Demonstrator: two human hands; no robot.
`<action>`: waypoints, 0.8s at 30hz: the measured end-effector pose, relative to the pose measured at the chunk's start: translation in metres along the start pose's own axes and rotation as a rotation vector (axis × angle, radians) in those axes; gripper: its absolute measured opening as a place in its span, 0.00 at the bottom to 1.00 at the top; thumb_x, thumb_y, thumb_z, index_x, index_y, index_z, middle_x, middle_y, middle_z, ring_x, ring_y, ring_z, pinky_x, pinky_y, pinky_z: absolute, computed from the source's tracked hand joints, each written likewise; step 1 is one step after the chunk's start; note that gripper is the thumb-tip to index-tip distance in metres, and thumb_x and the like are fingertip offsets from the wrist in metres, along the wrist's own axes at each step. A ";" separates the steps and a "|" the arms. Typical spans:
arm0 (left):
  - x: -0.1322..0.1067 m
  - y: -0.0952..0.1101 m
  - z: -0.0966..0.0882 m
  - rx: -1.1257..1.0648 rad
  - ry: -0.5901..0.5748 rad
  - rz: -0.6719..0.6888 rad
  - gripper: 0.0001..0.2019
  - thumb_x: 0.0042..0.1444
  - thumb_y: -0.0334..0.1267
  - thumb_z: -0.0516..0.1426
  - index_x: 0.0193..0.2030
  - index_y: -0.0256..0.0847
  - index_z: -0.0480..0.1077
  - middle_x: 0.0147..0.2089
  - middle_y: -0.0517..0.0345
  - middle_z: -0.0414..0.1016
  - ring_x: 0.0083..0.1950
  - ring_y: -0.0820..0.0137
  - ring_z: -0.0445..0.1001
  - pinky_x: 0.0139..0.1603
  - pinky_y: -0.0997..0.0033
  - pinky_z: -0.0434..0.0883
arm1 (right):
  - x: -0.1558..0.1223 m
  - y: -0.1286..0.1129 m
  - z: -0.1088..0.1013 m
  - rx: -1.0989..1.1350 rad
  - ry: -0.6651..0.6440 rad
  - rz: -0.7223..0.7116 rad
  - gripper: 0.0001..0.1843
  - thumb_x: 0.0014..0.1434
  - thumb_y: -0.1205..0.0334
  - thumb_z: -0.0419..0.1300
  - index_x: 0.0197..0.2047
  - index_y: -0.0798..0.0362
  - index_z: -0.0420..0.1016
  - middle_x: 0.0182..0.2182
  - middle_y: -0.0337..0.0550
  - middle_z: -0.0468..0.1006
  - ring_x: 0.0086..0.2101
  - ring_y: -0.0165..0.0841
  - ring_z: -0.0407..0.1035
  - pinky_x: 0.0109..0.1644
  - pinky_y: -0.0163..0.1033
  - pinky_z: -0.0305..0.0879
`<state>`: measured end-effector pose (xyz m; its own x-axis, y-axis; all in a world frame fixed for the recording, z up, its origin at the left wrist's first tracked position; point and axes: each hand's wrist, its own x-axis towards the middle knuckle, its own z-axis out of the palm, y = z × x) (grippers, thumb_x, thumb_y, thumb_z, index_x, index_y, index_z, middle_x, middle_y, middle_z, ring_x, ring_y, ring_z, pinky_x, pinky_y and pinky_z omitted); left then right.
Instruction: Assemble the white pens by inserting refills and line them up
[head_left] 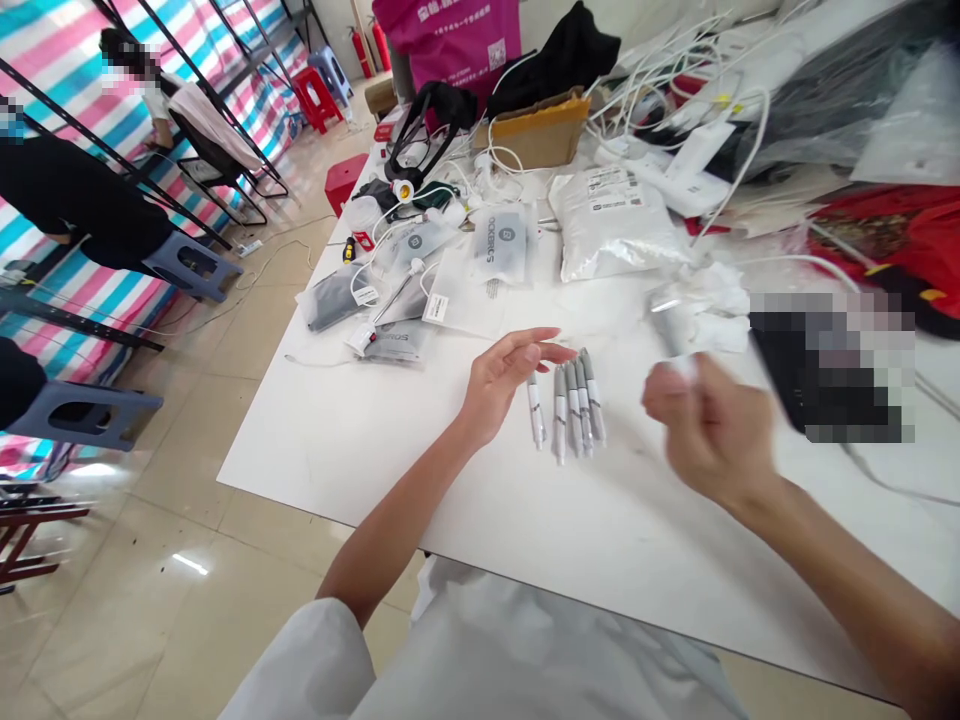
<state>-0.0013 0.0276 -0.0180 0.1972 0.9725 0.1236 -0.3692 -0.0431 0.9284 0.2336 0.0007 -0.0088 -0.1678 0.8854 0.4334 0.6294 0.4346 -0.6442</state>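
Grey-and-white pens [575,405] lie near the left fingers [556,353].

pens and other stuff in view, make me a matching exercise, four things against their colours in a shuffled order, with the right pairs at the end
Things:
1. pens
2. carrier bag
3. cardboard box
4. fire extinguishers

Colours:
A. brown
B. red
C. grey and white
D. magenta

Pairs: 1-C, 2-D, 3-A, 4-B

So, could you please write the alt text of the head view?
A person's left hand is beside grey-and-white pens on a white table; the right hand grips a blurred object. Plastic packets and cables lie beyond.
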 end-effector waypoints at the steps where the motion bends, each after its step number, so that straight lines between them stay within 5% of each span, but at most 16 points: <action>1: -0.001 -0.001 0.001 -0.009 -0.039 -0.016 0.21 0.67 0.54 0.65 0.61 0.46 0.79 0.54 0.48 0.85 0.59 0.59 0.81 0.60 0.60 0.70 | 0.000 0.002 0.003 0.001 -0.021 -0.034 0.17 0.75 0.51 0.58 0.37 0.54 0.73 0.23 0.33 0.70 0.20 0.25 0.64 0.26 0.31 0.62; 4: -0.002 -0.003 0.003 -0.036 -0.127 -0.074 0.23 0.66 0.49 0.67 0.66 0.49 0.77 0.63 0.47 0.83 0.66 0.55 0.79 0.67 0.55 0.69 | 0.000 0.009 0.014 0.012 -0.057 -0.137 0.18 0.76 0.54 0.54 0.33 0.50 0.67 0.15 0.28 0.56 0.14 0.24 0.50 0.20 0.34 0.49; 7: -0.004 -0.002 0.007 -0.047 -0.131 -0.123 0.22 0.66 0.48 0.68 0.64 0.49 0.78 0.62 0.48 0.83 0.68 0.54 0.78 0.69 0.53 0.70 | -0.004 0.013 0.019 0.009 -0.082 -0.174 0.16 0.76 0.56 0.54 0.33 0.49 0.67 0.16 0.29 0.58 0.16 0.26 0.50 0.22 0.35 0.49; 14: -0.007 0.000 0.010 0.012 -0.048 -0.117 0.13 0.62 0.48 0.71 0.47 0.42 0.83 0.48 0.48 0.88 0.53 0.58 0.85 0.57 0.57 0.76 | -0.012 0.015 0.019 0.075 -0.151 -0.211 0.15 0.76 0.60 0.54 0.34 0.49 0.69 0.18 0.31 0.59 0.18 0.26 0.51 0.24 0.37 0.51; 20: -0.008 0.001 0.012 0.062 -0.075 -0.090 0.16 0.65 0.49 0.68 0.54 0.45 0.82 0.54 0.46 0.87 0.57 0.57 0.84 0.58 0.57 0.76 | -0.010 0.015 0.019 0.108 -0.156 -0.212 0.17 0.76 0.60 0.54 0.31 0.49 0.65 0.18 0.29 0.56 0.18 0.26 0.49 0.24 0.37 0.48; 24: -0.007 0.001 0.012 0.089 -0.045 -0.087 0.14 0.63 0.50 0.69 0.48 0.43 0.84 0.48 0.47 0.88 0.50 0.59 0.84 0.50 0.59 0.77 | -0.010 0.015 0.019 0.110 -0.174 -0.201 0.20 0.76 0.60 0.54 0.29 0.49 0.62 0.18 0.29 0.56 0.18 0.25 0.48 0.24 0.37 0.47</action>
<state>0.0082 0.0182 -0.0137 0.2666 0.9622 0.0550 -0.2673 0.0190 0.9634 0.2306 0.0020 -0.0349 -0.4142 0.7906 0.4510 0.4856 0.6110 -0.6252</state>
